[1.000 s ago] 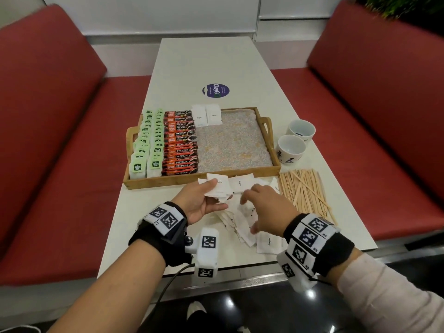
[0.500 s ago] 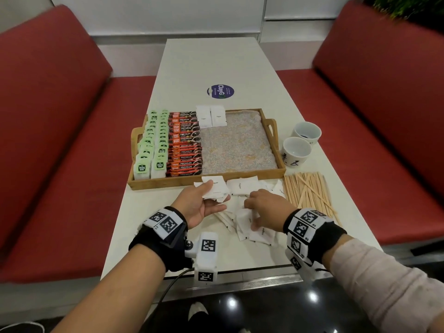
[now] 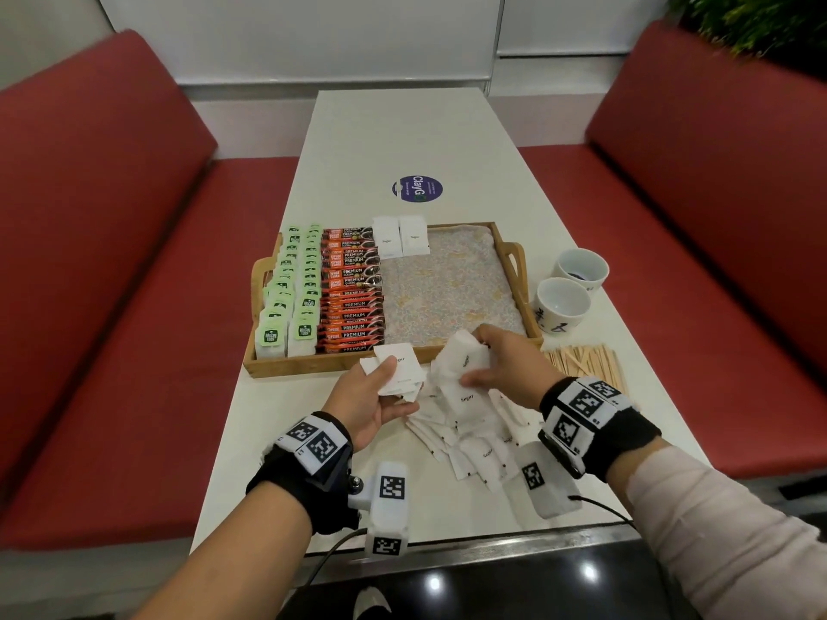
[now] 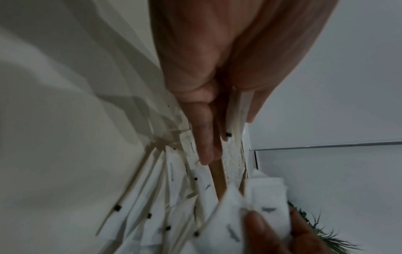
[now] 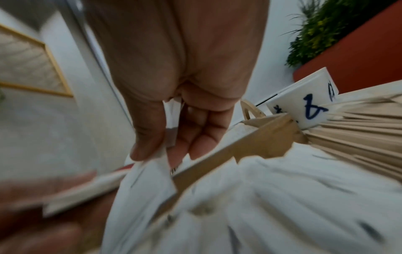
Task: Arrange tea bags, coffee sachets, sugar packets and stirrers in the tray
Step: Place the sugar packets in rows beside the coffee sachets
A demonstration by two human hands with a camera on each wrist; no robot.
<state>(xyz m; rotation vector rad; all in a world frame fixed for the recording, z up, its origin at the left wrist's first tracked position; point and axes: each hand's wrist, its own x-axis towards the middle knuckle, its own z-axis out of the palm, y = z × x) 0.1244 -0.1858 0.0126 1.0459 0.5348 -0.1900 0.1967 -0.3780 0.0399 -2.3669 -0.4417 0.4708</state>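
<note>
Nearest: loose pile of white sugar packets (image 3: 474,445) on the white table (image 3: 250,440), between the two wrists. Just above the pile: left hand (image 3: 371,396), palm up, thumb clamped over a small stack of sugar packets (image 3: 398,366), fingers curled beneath. From the left wrist camera, stack edge-on (image 4: 236,113) between thumb and fingers. Right hand (image 3: 510,369) beside it, pinching a bunch of sugar packets (image 3: 461,364) lifted off the pile; thumb on top, fingers under, confirmed in the right wrist view (image 5: 150,178), though blurred. Bunches close together, contact between them unclear. Right of the hands: wooden stirrers (image 3: 586,364) flat on the table, outside the tray. Beyond the hands: wooden tray (image 3: 505,248) with green tea bags (image 3: 291,297) in two rows at left, red coffee sachets (image 3: 353,288) next, two sugar packets (image 3: 400,237) at the far edge, remaining liner bare. Right of tray: two white cups (image 3: 570,288). Farther: round blue sticker (image 3: 418,189) on the table.
</note>
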